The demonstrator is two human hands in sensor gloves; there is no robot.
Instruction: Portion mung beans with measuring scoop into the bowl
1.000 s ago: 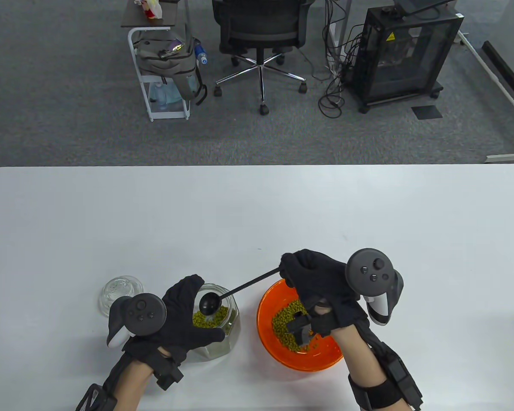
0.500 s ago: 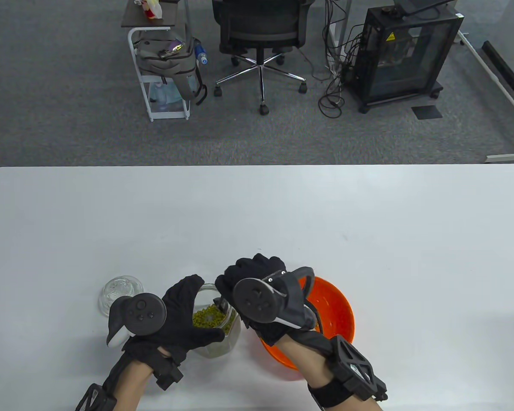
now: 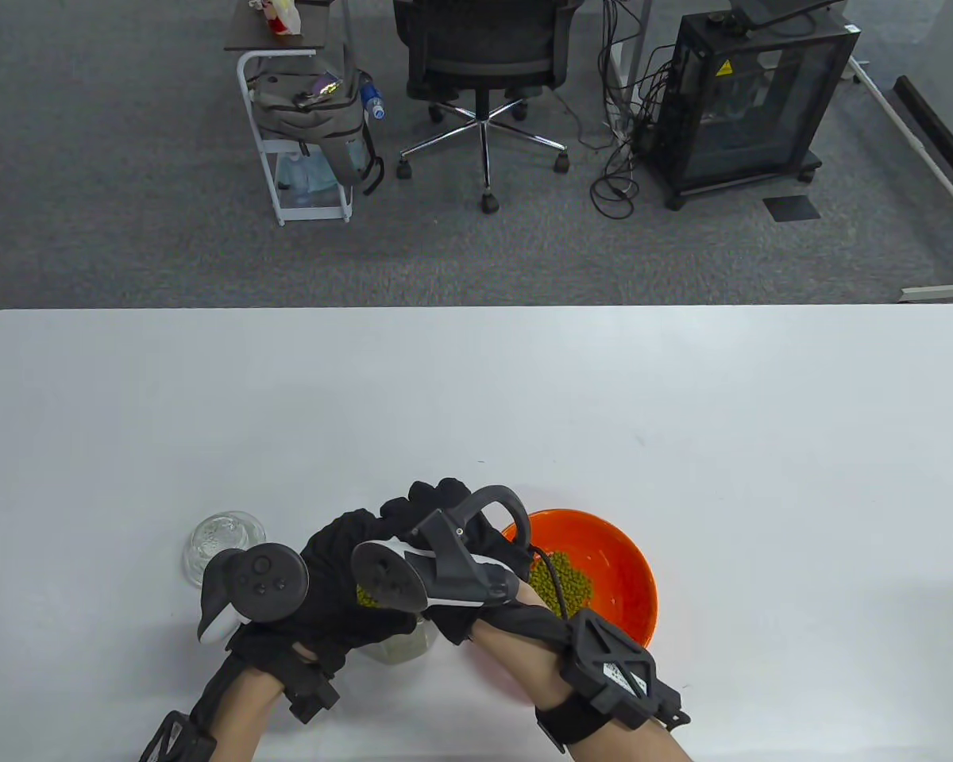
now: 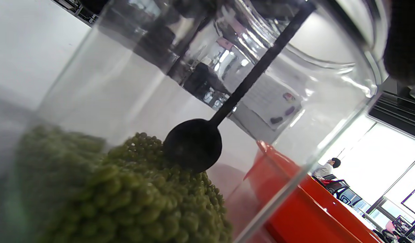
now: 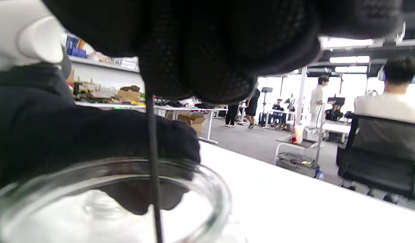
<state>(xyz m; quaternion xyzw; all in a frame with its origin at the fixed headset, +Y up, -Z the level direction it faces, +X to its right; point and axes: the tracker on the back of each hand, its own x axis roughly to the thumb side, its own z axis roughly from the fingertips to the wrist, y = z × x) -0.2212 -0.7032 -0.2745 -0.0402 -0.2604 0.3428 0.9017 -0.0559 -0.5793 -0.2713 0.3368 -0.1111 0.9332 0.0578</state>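
My left hand (image 3: 340, 565) grips the glass jar (image 3: 403, 644) of mung beans (image 4: 133, 195) from the left side. My right hand (image 3: 437, 516) hovers over the jar's mouth and pinches the thin handle (image 5: 152, 148) of the black measuring scoop (image 4: 193, 145). In the left wrist view the scoop's cup stands inside the jar, its edge dug into the bean pile. Just right of the jar sits the orange bowl (image 3: 619, 556), holding a patch of mung beans (image 3: 573, 586). From above, my right hand and its tracker hide the scoop.
The jar's glass lid (image 3: 222, 541) lies on the white table (image 3: 476, 397) left of my left hand. Beyond the far table edge stand an office chair (image 3: 483, 55), a small cart (image 3: 302, 119) and a black cabinet (image 3: 750, 95).
My right hand has swung left from over the bowl to above the jar, turning its wrist, and lowered the scoop into the beans. My left hand and the jar stayed put.
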